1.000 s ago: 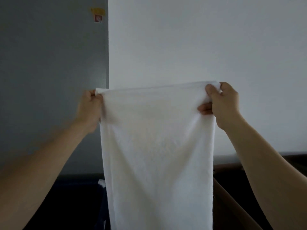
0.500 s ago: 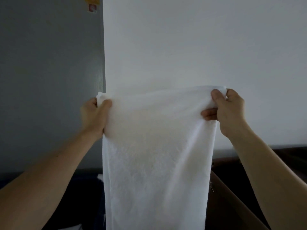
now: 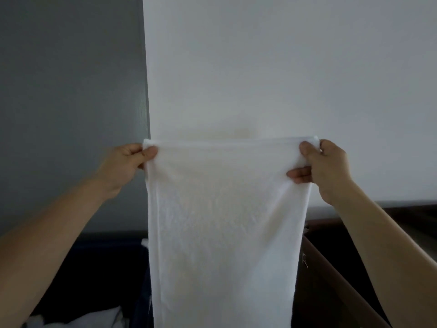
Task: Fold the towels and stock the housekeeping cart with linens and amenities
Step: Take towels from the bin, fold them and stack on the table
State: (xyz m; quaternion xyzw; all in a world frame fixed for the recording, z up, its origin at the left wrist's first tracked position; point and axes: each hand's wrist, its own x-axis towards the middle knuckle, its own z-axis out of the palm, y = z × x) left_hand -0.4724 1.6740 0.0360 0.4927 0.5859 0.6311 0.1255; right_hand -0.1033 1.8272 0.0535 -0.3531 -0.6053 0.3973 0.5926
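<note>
- Up in front of the white wall (image 3: 283, 67), a white towel (image 3: 224, 221) hangs straight down, held by its top two corners.
- The left hand (image 3: 123, 166) pinches the top left corner. Its thumb lies on the near side of the cloth, and its fingers are curled round behind.
- The right hand (image 3: 328, 171) pinches the top right corner. Its thumb sits on the near side close to the top edge, and two fingertips poke round the side edge a bit lower down.
- Both hands are at about the same height and well apart, so the top edge of the towel is pulled flat and level between them.
- The towel gets a little narrower as it goes down, and its bottom end runs off the bottom of the view.
- Both arms are bare and reach up from the near left and near right corners.
- Left of the white wall is a grey panel (image 3: 71, 91). The towel's top left corner sits right at the line where the two meet.
- Low on the left, past the left arm, is a dark blue space with some white cloth (image 3: 94, 318) lying crumpled in it.
- Low on the right, a brown edge (image 3: 335, 280) slants down just beside the towel. It may be the side of a box, but it is too dark to be sure.
</note>
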